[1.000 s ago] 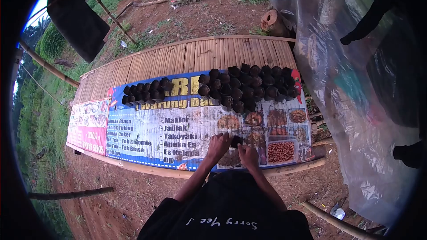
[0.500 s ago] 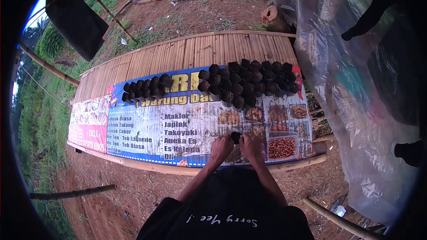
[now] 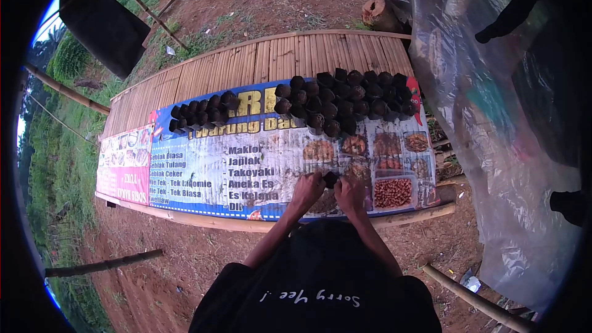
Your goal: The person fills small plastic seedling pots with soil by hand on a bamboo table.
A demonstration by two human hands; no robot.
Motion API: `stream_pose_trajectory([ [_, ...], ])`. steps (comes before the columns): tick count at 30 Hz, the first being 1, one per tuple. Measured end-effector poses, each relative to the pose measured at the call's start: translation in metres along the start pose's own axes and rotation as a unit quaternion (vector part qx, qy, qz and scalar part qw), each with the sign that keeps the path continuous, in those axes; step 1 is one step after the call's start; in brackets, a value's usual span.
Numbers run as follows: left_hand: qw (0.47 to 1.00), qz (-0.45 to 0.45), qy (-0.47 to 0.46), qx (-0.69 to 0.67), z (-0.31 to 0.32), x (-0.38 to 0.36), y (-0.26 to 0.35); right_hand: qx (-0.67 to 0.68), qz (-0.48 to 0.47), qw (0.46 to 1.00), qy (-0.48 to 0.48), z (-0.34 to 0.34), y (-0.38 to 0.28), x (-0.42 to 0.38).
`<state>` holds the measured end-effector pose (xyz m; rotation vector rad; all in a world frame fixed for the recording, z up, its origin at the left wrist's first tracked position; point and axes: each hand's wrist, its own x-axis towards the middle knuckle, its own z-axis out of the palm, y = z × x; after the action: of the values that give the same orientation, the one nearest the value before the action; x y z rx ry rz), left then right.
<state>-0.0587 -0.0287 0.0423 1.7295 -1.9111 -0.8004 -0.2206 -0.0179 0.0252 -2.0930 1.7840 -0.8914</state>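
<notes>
A small black pot (image 3: 331,179) is held between my two hands above the printed banner (image 3: 203,176). The fingers of my left hand (image 3: 308,190) are closed on its left side, and those of my right hand (image 3: 349,193) on its right side. Farther back on the banner, at the right, several dark filled pots (image 3: 345,109) stand packed in rows. A smaller group of the same pots (image 3: 200,111) stands to the left. What is inside the held pot is too small to make out.
The banner lies on a bamboo-slat table (image 3: 265,65). Clear plastic sheeting (image 3: 493,209) hangs at the right. A cut log (image 3: 381,13) lies behind the table. Bamboo poles (image 3: 102,264) stick out at the lower left and lower right (image 3: 475,299).
The view has shifted slightly, so the table and pots sit a little higher in the picture. Both hands still hold the black pot in nearly the same place over the banner.
</notes>
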Motion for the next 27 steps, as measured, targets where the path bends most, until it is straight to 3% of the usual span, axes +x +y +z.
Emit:
stream_pose_trajectory([
  [2,1.000,0.002,0.001,-0.008,-0.001,-0.001,0.000,0.011,-0.014,1.000,0.011,0.002,-0.002,-0.004],
  [4,1.000,0.008,0.003,-0.019,-0.003,0.000,0.003,0.000,0.036,0.999,-0.017,0.004,-0.002,-0.003],
  [7,0.999,-0.016,-0.029,0.012,-0.003,0.006,0.002,0.004,0.008,1.000,0.015,0.002,-0.001,-0.003],
  [13,0.999,0.034,-0.002,0.022,0.000,0.005,-0.005,-0.007,0.038,0.999,-0.023,0.003,-0.006,-0.012],
  [15,0.998,0.012,0.061,0.032,-0.002,0.000,0.000,-0.002,0.042,0.999,-0.029,-0.001,-0.007,-0.011],
  [20,0.996,-0.081,0.021,0.018,-0.004,-0.014,0.012,-0.030,0.041,0.998,-0.033,-0.016,-0.009,0.009],
  [22,0.994,-0.112,-0.002,0.004,0.003,-0.018,0.008,-0.032,0.022,0.996,-0.079,-0.009,-0.004,0.012],
  [27,0.998,-0.055,0.010,-0.002,0.008,-0.014,0.003,-0.027,-0.056,0.997,-0.041,0.000,0.001,0.015],
])
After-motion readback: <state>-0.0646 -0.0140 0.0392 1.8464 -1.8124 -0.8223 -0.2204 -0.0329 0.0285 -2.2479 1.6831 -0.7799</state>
